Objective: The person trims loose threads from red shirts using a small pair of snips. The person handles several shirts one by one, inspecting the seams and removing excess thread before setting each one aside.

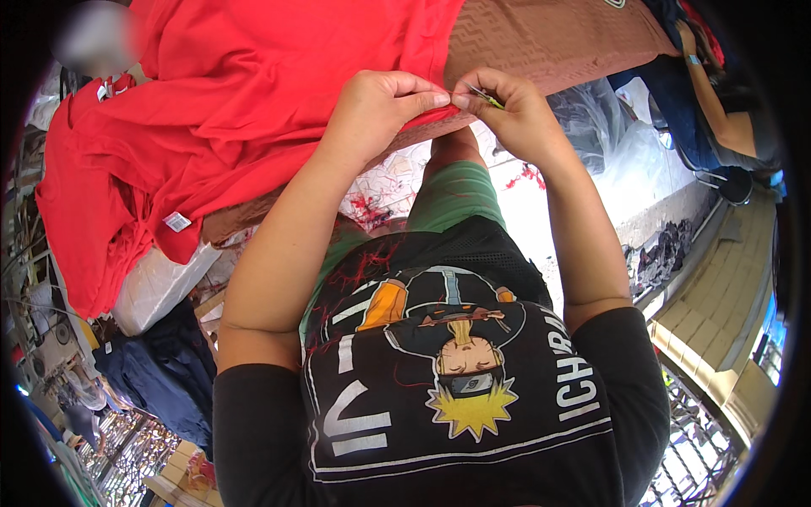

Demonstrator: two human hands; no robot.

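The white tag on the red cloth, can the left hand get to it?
Probably yes: the white tag lies in view, uncovered. But the left hand seems to be pinching the edge of the red cloth, so it might need to let go first.

A surface covered in brown, patterned material [557, 42] stretches beyond the right hand [511, 103], bare there. Smooth red fabric [279, 76] lies on it, spreading beyond and left of the left hand [384, 106] and draping over the near edge. Below the right hand, red thread scraps [527, 176] lie on the pale floor [541, 224].
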